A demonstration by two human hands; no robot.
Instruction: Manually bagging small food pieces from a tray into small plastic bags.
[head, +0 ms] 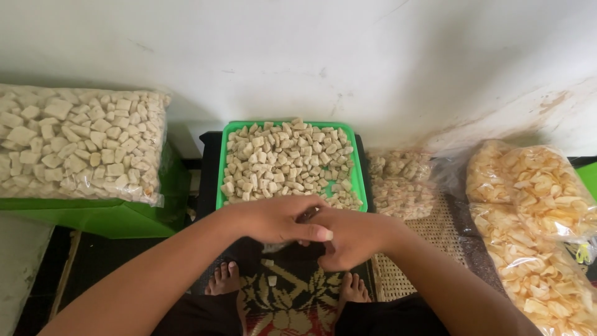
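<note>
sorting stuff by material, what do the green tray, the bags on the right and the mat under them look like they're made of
Green tray: looks like moulded plastic, with a uniform bright colour and a smooth thin rim.
Bags of pale chips: thin clear plastic film, glossy and wrinkled, contents showing through.
Mat: seems to be woven cane or a plastic imitation, with a regular open lattice in tan; which one is hard to tell.

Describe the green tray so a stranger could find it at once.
Start at the white wall. At its foot, straight beyond the person's joined hands, left hand and right hand, lies the green tray heaped with pale cubes. The snacks either side sit in clear plastic bags; only these lie loose in an open tray.
</note>
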